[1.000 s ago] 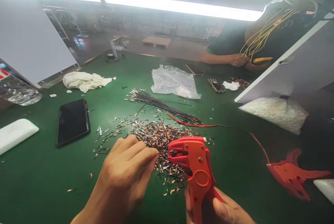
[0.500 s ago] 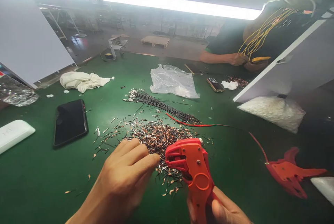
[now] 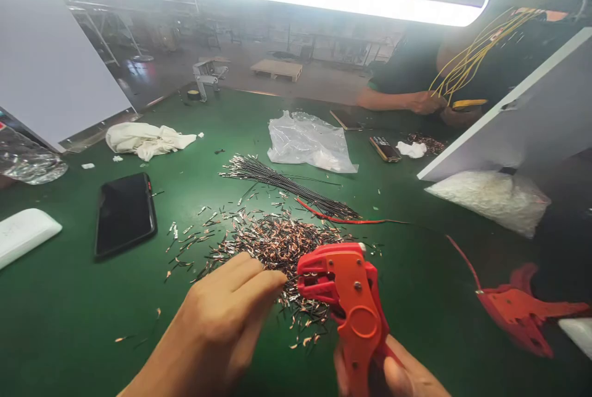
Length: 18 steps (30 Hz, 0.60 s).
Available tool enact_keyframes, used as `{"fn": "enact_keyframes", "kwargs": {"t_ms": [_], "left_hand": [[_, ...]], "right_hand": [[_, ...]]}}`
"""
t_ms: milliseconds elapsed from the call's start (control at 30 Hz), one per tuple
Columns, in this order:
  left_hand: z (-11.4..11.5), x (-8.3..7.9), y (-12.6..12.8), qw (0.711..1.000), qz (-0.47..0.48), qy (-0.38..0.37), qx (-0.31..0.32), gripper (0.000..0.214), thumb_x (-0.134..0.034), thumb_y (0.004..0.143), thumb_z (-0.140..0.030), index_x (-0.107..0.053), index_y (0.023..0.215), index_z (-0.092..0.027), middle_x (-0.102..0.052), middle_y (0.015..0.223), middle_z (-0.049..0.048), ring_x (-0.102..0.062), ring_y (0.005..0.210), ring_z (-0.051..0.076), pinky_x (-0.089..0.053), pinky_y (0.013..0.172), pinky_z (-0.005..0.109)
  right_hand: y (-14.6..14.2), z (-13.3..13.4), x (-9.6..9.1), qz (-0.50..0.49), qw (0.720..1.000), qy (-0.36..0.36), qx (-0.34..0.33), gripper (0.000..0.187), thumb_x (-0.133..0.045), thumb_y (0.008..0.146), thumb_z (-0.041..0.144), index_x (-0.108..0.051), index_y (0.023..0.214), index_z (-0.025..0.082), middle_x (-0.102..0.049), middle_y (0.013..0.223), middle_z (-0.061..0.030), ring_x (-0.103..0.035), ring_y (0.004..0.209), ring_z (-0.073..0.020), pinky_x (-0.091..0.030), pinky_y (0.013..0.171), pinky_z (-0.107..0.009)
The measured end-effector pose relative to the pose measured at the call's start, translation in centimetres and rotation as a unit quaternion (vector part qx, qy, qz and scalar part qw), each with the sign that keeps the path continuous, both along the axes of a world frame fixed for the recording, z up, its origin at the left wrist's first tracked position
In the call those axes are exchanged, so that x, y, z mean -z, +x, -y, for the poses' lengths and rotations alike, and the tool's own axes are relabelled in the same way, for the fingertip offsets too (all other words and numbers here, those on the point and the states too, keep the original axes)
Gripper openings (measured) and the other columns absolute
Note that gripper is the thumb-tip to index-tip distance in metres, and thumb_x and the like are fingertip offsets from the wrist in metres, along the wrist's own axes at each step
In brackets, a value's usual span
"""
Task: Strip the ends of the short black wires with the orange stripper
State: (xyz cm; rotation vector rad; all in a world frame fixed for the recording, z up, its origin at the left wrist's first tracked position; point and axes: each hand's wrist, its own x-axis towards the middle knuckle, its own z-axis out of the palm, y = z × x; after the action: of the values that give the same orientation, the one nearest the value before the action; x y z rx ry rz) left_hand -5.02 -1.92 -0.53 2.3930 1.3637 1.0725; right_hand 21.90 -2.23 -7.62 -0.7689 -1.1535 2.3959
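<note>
My left hand [image 3: 231,311] is closed in a pinch, its fingertips just left of the tool's jaws. A thin dark wire [image 3: 292,277] seems to run from the fingertips into the jaws; most of it is hidden. Wrapped around the handles of a red and orange wire stripper [image 3: 358,289] is my right hand [image 3: 398,372], with the jaws facing left. Beneath and behind both hands spreads a pile of short wire offcuts [image 3: 277,240], black with copper-coloured bits. A bundle of black wires [image 3: 291,184] lies beyond the pile.
A second red stripper [image 3: 527,307] lies at right, near a red cord [image 3: 333,218]. On the green table [image 3: 222,132] are a phone [image 3: 124,215], a white cloth [image 3: 148,140] and a clear plastic bag [image 3: 309,141]. Across it, another person's hands [image 3: 430,103] hold yellow wires.
The wire stripper and my right hand have shifted slightly right in view. My left hand keeps its pinch beside the jaws, where a dark wire now shows. The whole view has moved a little.
</note>
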Motion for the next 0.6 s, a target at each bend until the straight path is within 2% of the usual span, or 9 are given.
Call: {"fn": "enact_keyframes", "kwargs": {"t_ms": [133,233,333,367,433,467,500,533,600], "left_hand": [[-0.1,-0.6,0.0,0.999,-0.003,0.03,-0.035,0.019,-0.05,0.096,-0.003,-0.063,0.103,-0.016,-0.05,0.069,-0.0019,-0.046,0.063,0.012,-0.038,0.055,0.024],[-0.2,-0.6,-0.3,0.997,-0.034,0.045,-0.043,0.017,-0.054,0.094,-0.003,-0.063,0.102,-0.014,-0.054,0.072,0.0,-0.048,0.066,0.013,-0.04,0.057,0.025],[-0.3,-0.4,-0.2,0.995,-0.054,0.061,-0.063,0.015,-0.057,0.093,-0.003,-0.063,0.1,-0.014,-0.056,0.074,0.0011,-0.048,0.068,0.015,-0.042,0.059,0.027],[-0.3,-0.3,-0.1,0.994,-0.051,0.069,-0.069,0.015,-0.057,0.092,-0.003,-0.063,0.1,-0.014,-0.056,0.074,0.0012,-0.048,0.068,0.015,-0.042,0.059,0.027],[-0.2,-0.4,0.1,0.994,-0.042,0.074,-0.075,0.016,-0.058,0.092,-0.002,-0.063,0.101,-0.014,-0.057,0.075,0.0013,-0.049,0.069,0.015,-0.043,0.06,0.028],[-0.1,-0.4,0.2,0.994,-0.041,0.073,-0.072,0.016,-0.059,0.091,-0.002,-0.063,0.101,-0.014,-0.058,0.076,0.0015,-0.05,0.07,0.015,-0.043,0.061,0.027],[0.0,-0.5,0.3,0.994,-0.041,0.071,-0.07,0.017,-0.059,0.091,-0.002,-0.063,0.101,-0.014,-0.058,0.078,0.0017,-0.05,0.071,0.015,-0.044,0.062,0.027],[0.0,-0.5,0.3,0.994,-0.042,0.069,-0.071,0.017,-0.06,0.09,-0.001,-0.062,0.101,-0.014,-0.059,0.079,0.0018,-0.051,0.072,0.015,-0.045,0.063,0.027],[0.2,-0.5,0.3,0.994,-0.039,0.068,-0.076,0.019,-0.061,0.089,0.0,-0.062,0.1,-0.015,-0.06,0.083,0.0021,-0.053,0.075,0.015,-0.046,0.064,0.027]], "right_hand": [[-1.4,-0.6,-0.5,-0.052,0.998,-0.026,-0.013,0.072,-0.068,0.069,0.08,-0.062,0.102,0.016,-0.063,0.079,-0.0054,-0.055,0.068,-0.0177,-0.042,0.064,-0.03],[-1.7,-0.8,-1.8,-0.051,0.997,-0.053,0.028,0.072,-0.064,0.074,0.08,-0.059,0.11,0.018,-0.066,0.082,-0.0056,-0.057,0.067,-0.017,-0.043,0.066,-0.03],[-1.0,-1.3,-3.4,0.084,0.985,0.052,0.141,0.062,-0.056,0.082,0.077,-0.059,0.111,0.021,-0.065,0.083,-0.0037,-0.058,0.072,-0.0192,-0.046,0.071,-0.033],[-0.7,-1.6,-3.8,0.172,0.959,0.127,0.186,0.057,-0.055,0.084,0.075,-0.061,0.107,0.022,-0.063,0.082,-0.0031,-0.057,0.073,-0.0203,-0.045,0.071,-0.034],[0.0,-2.3,-4.4,0.344,0.864,0.275,0.242,0.048,-0.059,0.085,0.069,-0.063,0.102,0.025,-0.061,0.08,-0.0018,-0.053,0.072,-0.0214,-0.044,0.07,-0.034],[0.3,-2.6,-4.7,0.401,0.822,0.318,0.249,0.044,-0.062,0.084,0.066,-0.064,0.101,0.026,-0.06,0.078,-0.001,-0.052,0.071,-0.0215,-0.042,0.069,-0.034],[0.5,-2.8,-4.8,0.427,0.804,0.334,0.246,0.041,-0.065,0.083,0.064,-0.065,0.099,0.026,-0.059,0.077,-0.0003,-0.051,0.07,-0.0213,-0.041,0.067,-0.034],[0.6,-2.9,-4.8,0.416,0.816,0.323,0.236,0.039,-0.066,0.083,0.063,-0.065,0.096,0.026,-0.059,0.076,-0.0003,-0.05,0.069,-0.021,-0.041,0.067,-0.033],[0.6,-2.7,-4.7,0.294,0.913,0.207,0.194,0.04,-0.064,0.084,0.062,-0.064,0.093,0.023,-0.06,0.077,-0.0015,-0.052,0.071,-0.0204,-0.042,0.067,-0.033]]}}
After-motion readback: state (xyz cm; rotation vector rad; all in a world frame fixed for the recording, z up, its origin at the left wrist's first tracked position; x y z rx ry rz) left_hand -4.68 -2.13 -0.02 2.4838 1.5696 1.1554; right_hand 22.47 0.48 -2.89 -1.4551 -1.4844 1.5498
